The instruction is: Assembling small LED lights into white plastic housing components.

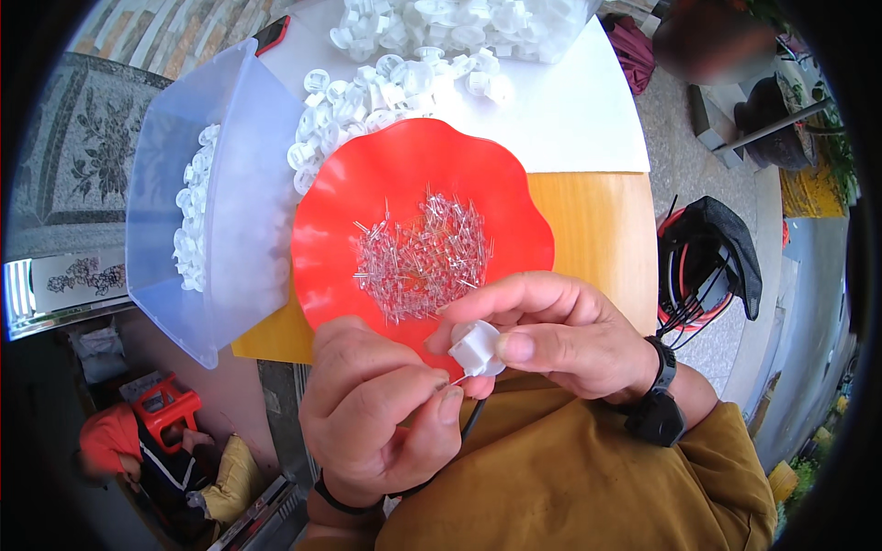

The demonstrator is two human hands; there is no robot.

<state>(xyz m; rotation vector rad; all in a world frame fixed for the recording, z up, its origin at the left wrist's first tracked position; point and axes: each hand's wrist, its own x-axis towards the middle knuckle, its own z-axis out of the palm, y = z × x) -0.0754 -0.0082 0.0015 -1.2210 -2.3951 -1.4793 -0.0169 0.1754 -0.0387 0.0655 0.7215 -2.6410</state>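
Observation:
My right hand [579,340] grips a small white plastic part [476,347] between thumb and fingers; it has a round rim and a boxy middle. At its lower side, my left hand [386,413] pinches a thin wire-like piece [457,378] between thumb and forefinger. The tip of that piece meets or nearly meets the white part; I cannot tell whether it is inserted. Just beyond both hands is a red wavy-rimmed bowl [496,165], with a heap of small clear pieces with thin metal legs [427,262] in it.
Loose white plastic parts [358,106] lie behind the bowl, and a clear bag of them [459,28] sits farther back. A translucent bin [243,184] with more parts stands left. Below left are a person [138,450] and a red stool [167,410].

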